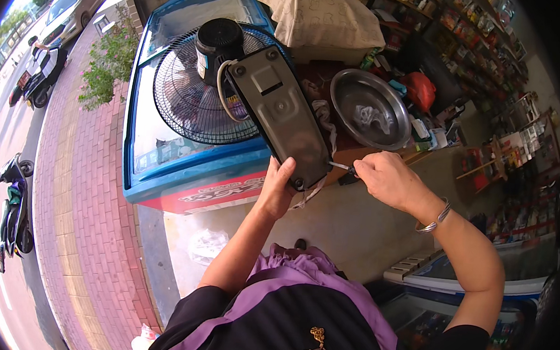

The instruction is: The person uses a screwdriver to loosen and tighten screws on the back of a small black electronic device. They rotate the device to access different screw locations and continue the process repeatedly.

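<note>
A black electric fan lies on its grille (190,99) on top of a blue chest freezer (182,167), with its motor housing (217,42) facing up. The fan's flat grey-black base (281,116) tilts toward me. My left hand (277,189) grips the near lower edge of that base. My right hand (388,178) holds a screwdriver (345,168) whose tip points at the base's lower right corner. A silver bangle circles my right wrist.
A round steel basin (372,108) with a rag in it sits right of the fan. A cloth-covered box (322,14) stands behind. Shop shelves (492,67) fill the right. Another freezer (475,282) is at lower right. Brick pavement (76,179), parked scooters and a car lie left.
</note>
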{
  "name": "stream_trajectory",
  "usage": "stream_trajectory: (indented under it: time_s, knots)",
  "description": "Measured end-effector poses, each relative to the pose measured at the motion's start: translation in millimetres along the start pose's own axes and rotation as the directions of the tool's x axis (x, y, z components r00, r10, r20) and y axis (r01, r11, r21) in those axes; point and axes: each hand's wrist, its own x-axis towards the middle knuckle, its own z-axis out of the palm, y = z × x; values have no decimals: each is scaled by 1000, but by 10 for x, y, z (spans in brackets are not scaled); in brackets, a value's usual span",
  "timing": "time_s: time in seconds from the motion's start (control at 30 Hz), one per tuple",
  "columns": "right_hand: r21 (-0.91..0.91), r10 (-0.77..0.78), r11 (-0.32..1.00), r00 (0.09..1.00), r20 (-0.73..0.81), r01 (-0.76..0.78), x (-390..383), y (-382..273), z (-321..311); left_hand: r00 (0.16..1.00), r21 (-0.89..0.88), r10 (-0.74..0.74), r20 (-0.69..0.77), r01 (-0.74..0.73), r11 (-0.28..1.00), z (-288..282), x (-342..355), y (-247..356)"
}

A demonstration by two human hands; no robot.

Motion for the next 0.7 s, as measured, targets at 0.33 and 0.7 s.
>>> stream_trajectory:
  time_s: [0.33, 0.7]
  knots:
    - [-67, -39, 997, 998, 50, 43, -35, -49, -5, 998, -63, 64, 27, -62, 996, 45, 177, 66]
    - [-782, -721, 311, 670, 176, 540, -127, 91, 37, 1000, -82, -13, -8, 13, 997, -79, 347, -123]
